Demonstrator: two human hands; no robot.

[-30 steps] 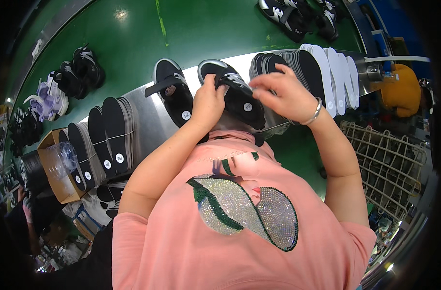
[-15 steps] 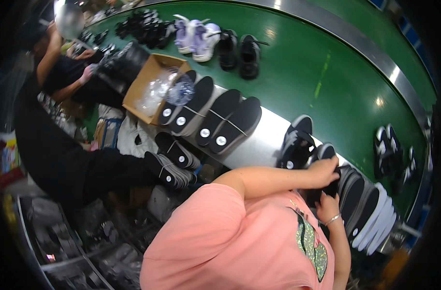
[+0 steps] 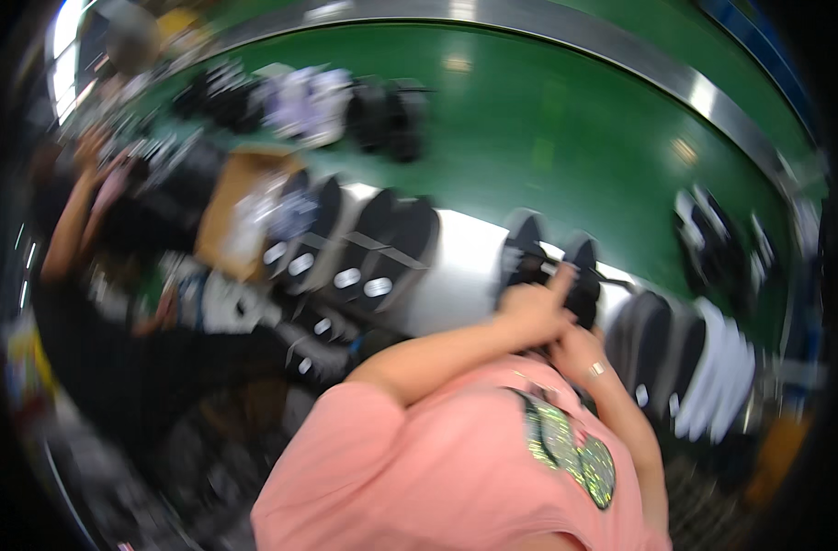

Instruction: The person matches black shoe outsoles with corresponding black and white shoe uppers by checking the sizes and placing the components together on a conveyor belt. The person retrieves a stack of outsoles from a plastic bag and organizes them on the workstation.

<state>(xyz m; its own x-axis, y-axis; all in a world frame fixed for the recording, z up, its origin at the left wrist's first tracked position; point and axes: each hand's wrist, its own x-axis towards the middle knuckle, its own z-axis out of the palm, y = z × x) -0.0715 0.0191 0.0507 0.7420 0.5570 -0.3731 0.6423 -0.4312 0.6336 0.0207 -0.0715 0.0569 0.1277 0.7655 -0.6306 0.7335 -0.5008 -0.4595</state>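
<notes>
The whole scene is smearing with motion blur, so fine detail is hard to make out. A broad green belt (image 3: 566, 119) is curving across the top, smooth and glossy, with a shiny metal rim (image 3: 621, 64) bending along its far edge. Below it a pale, flat tabletop (image 3: 456, 275) is carrying a row of black soles (image 3: 364, 248), long ovals standing on edge with small white labels that are too blurred to read. A brown cardboard box (image 3: 231, 211) is sitting at the left end of that row, its contents indistinct. A person in dark clothing (image 3: 97, 239) is working at the far left, half lost in blur. At the right, white soles (image 3: 722, 376) are leaning in a stack beside more dark ones, partly cut off by the dark rim of the view.

A pink shirt (image 3: 437, 459) with a glittery patch is covering the lower middle. The left hand (image 3: 529, 312) is clenching around a black sandal (image 3: 580, 285) that is standing on the tabletop, thumb raised against its strap. The right hand (image 3: 575, 349) is tucking just under the left one, mostly hidden; whether it is gripping the sandal cannot be told. A second black sandal (image 3: 522, 253) is standing just beside the first.
</notes>
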